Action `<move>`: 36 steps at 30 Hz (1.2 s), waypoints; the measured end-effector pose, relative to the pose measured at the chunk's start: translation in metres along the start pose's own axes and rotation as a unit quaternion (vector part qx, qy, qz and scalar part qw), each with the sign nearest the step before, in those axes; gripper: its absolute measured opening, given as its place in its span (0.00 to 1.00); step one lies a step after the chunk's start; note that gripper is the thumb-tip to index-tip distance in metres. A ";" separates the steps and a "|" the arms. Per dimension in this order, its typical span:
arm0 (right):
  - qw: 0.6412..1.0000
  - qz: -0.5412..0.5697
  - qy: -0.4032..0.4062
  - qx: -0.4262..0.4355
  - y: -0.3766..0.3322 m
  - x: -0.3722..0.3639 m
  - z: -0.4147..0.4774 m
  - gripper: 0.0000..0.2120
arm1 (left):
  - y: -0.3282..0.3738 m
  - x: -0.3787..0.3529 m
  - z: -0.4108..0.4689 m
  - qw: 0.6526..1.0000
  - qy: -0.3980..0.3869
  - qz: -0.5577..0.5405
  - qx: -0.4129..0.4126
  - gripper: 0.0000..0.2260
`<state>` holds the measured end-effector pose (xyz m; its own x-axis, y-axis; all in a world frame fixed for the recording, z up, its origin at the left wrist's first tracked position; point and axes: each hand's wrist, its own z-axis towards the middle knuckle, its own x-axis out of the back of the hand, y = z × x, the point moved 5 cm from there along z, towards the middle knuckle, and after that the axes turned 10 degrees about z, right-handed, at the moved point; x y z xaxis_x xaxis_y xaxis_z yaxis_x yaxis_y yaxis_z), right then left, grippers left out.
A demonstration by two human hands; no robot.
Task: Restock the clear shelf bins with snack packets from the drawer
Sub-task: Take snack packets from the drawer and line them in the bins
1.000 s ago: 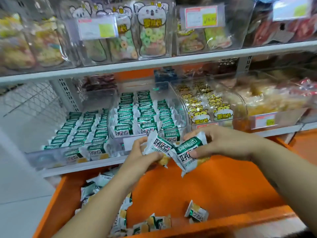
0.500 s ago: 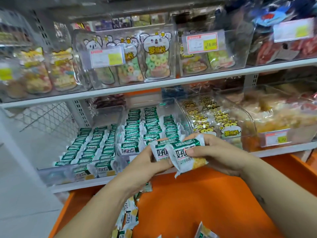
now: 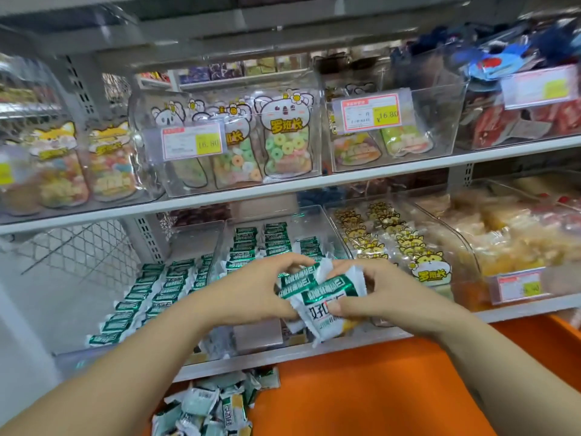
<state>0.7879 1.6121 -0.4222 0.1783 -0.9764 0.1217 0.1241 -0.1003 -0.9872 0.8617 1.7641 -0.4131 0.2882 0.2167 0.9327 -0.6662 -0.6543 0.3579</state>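
Observation:
My left hand and my right hand meet in front of the lower shelf, both gripping a small bunch of green-and-white snack packets between them. Right behind the hands is a clear shelf bin with neat rows of the same green packets. A second clear bin to its left holds more rows. Below, the orange drawer is pulled out, with a heap of loose packets in its left corner.
Right of the green packets, clear bins hold yellow cartoon-labelled snacks and pale wrapped snacks. The shelf above carries bins of gummy-ring pouches with price tags. A wire mesh panel closes the left side.
Both hands have risen with the packets from over the drawer to the front of the middle bin and drawn closer together. The view has tilted upward.

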 end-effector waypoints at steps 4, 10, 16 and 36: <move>0.999 0.020 0.026 -0.002 0.000 0.019 0.018 0.11 | -0.004 0.013 0.021 0.999 0.037 0.024 0.000 0.28; 0.970 -0.011 0.243 0.030 0.026 0.076 0.050 0.08 | -0.026 0.024 0.069 0.987 0.140 0.053 0.061 0.30; 0.935 -0.032 0.348 0.069 0.056 0.103 0.083 0.08 | -0.050 0.013 0.139 0.975 0.174 0.092 0.104 0.29; 0.950 0.007 0.309 0.047 0.085 0.126 0.102 0.15 | -0.089 -0.014 0.237 0.936 0.164 0.245 0.192 0.23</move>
<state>0.9208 1.4995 -0.4804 -0.4228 -0.9062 -0.0038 0.2175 -0.0975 -0.9712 1.0797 1.6474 -0.4685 -0.2555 -0.0073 0.9668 -0.3496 -0.9316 -0.0995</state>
